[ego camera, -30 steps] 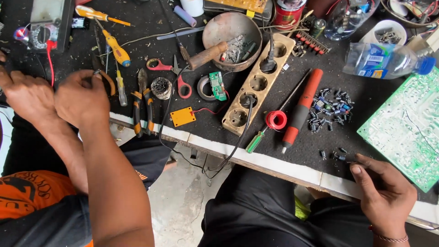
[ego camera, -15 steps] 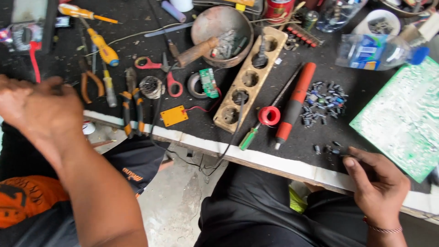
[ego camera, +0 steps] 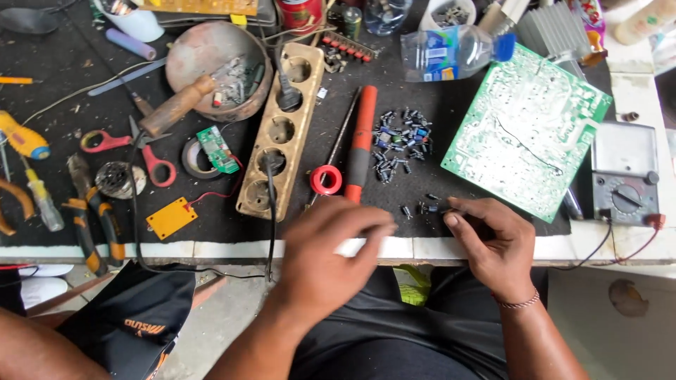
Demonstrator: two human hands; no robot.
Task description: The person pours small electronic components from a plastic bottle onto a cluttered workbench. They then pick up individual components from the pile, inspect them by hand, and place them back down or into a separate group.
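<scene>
Black felt-like mat covers the workbench (ego camera: 493, 243), its white front edge bare at 6 o'clock. The right hand (ego camera: 493, 243) rests on that edge, thumb and forefinger pinched around one small dark capacitor (ego camera: 431, 207), its tip just showing at the fingertips. The left hand (ego camera: 327, 253) hovers just beside it at 9 o'clock, fingers loosely curled and extended, holding nothing that shows. A few loose capacitors (ego camera: 407, 210) lie on the mat between the two hands; the main heap of capacitors (ego camera: 398, 141) sits at 12 o'clock from them, near but apart.

The red-handled soldering iron (ego camera: 361, 144) lies at 11 o'clock of the left hand, a red solder spool (ego camera: 326, 179) touching it. The green circuit board (ego camera: 528, 130) lies at 1 o'clock of the right hand, with an analog multimeter (ego camera: 623, 172) past it at 3 o'clock.

Judgement on handling: such small parts roll and bend easily, so a light fingertip pinch on the body, not the leads, seems best, with the free hand steadying from the side and keeping strays away from the table edge.
</scene>
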